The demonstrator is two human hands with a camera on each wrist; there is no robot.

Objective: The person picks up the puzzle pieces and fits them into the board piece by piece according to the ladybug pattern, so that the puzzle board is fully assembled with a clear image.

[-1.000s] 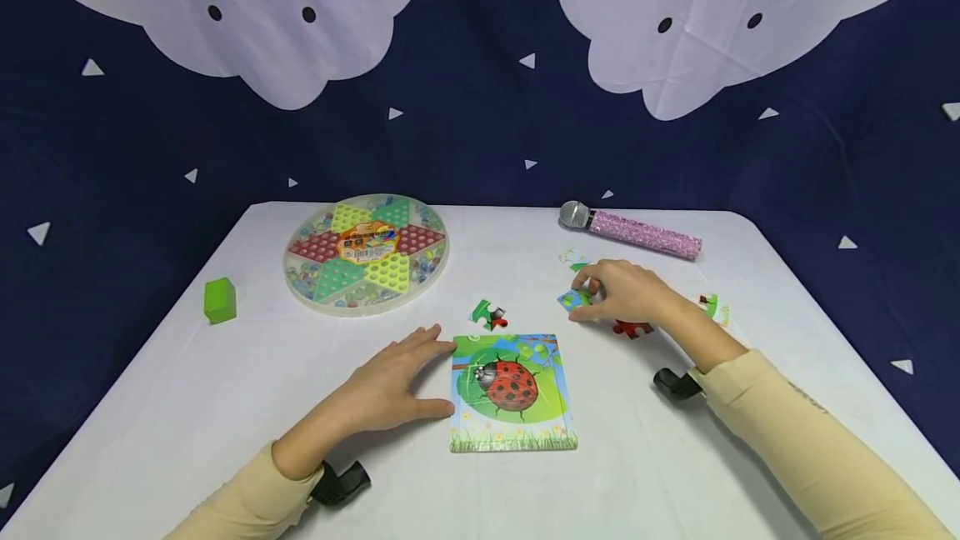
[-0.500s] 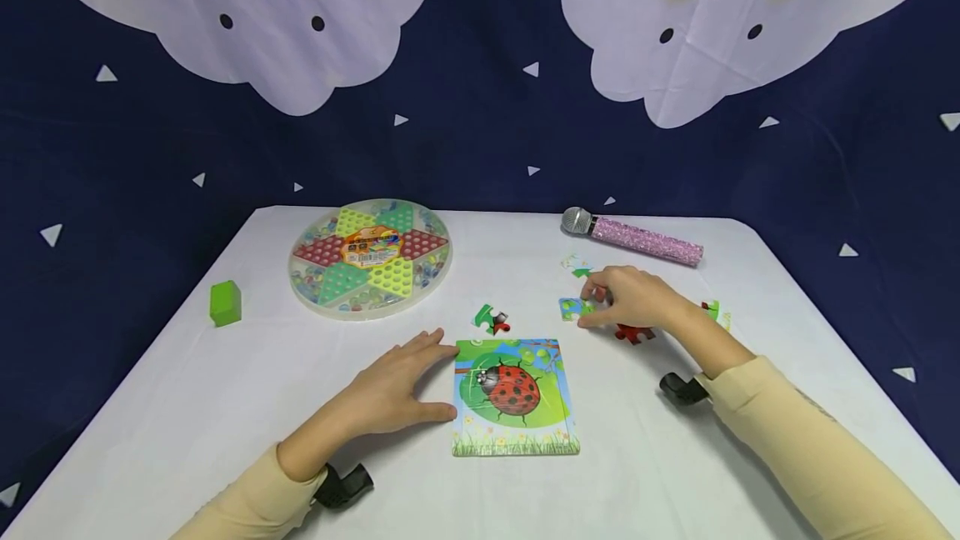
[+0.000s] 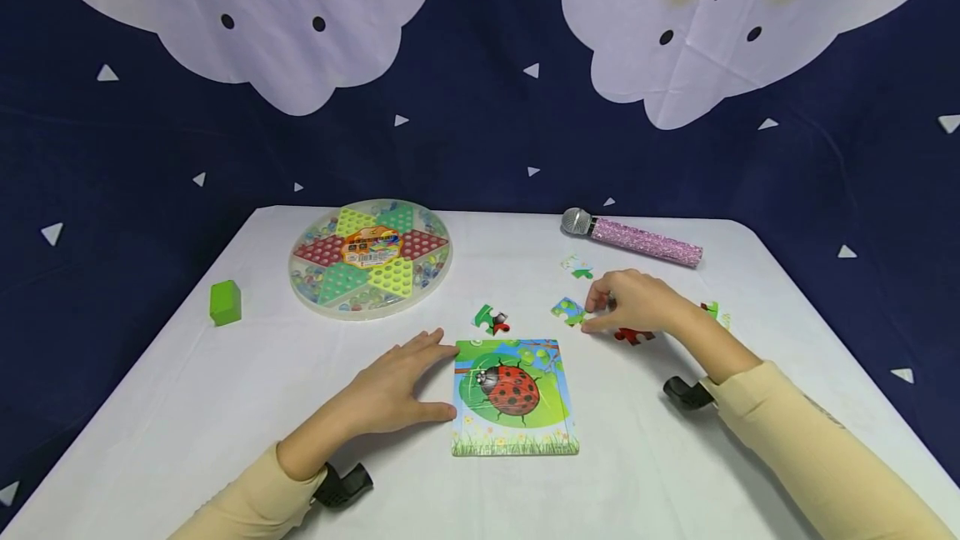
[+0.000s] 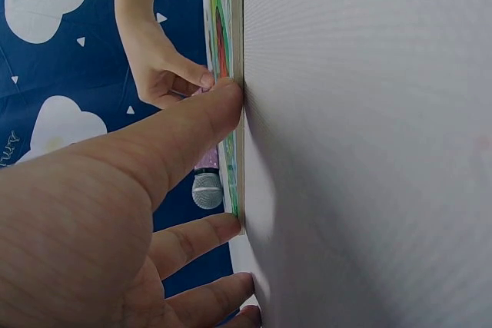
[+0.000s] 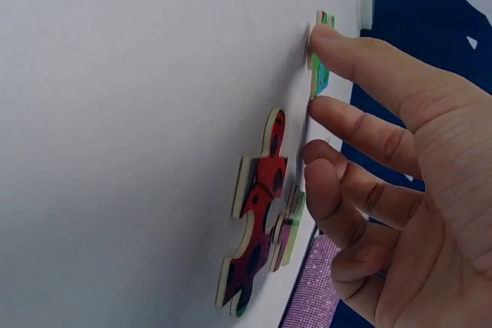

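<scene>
My left hand (image 3: 390, 390) lies with fingers spread at the left edge of a square ladybug puzzle board (image 3: 512, 407). In the left wrist view its thumb and a fingertip touch the edge of that board (image 4: 239, 159). Beyond it, my right hand (image 3: 637, 300) pinches a blue-and-green puzzle piece (image 3: 567, 311) by its edges between thumb and index finger. The right wrist view shows this piece (image 5: 320, 74) nearly edge-on at the tabletop, the other fingers curled beside it. A red, black-spotted puzzle piece (image 5: 261, 201) lies under the right hand, partly hidden in the head view.
A green-and-red puzzle piece (image 3: 491, 320) lies just above the board, a pale one (image 3: 577, 266) farther back, and more pieces (image 3: 716, 312) near the right forearm. Behind are a round Chinese checkers set (image 3: 371, 259) and a pink glitter microphone (image 3: 637, 238). A green block (image 3: 225, 302) stands left.
The right hand has turned the blue-and-green piece on the table, and its fingers have shifted slightly to the right. The left hand stays at the board. The head view has tilted a little.
</scene>
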